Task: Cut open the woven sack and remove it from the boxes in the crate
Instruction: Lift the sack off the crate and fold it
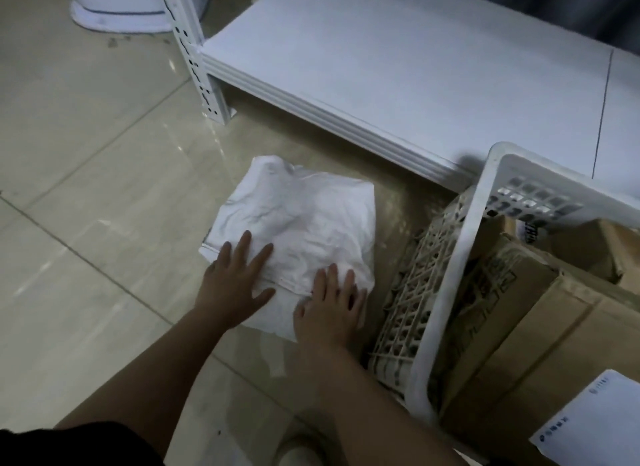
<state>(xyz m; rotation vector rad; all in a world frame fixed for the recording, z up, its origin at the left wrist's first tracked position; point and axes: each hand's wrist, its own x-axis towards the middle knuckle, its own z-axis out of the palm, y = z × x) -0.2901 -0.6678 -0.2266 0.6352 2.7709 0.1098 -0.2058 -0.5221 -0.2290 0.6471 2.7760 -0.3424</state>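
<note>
I have both palms down on the woven sack point(298, 233), which lies folded on the floor point(86, 153), just left of the crate point(460, 257) and near the low shelf point(398, 67). My left hand point(235, 278) presses its near-left corner, fingers point(242, 247) spread flat and gripping nothing. My right hand point(332, 306) lies on the near-right edge, its fingers likewise flat and slightly fanned. The sack looks already off the boxes point(540, 313), which sit bare in the crate, so I judge this to be the tidying end of the job: flattening the folded bundle.

To do it well, I would press from the middle outward so trapped air leaves the folds, keeping one palm anchored while the other smooths. The glossy tile looks slippery, so pushing straight down should serve better than pushing sideways. The far edge is crumpled and raised, and will want pressing before I let go.
</note>
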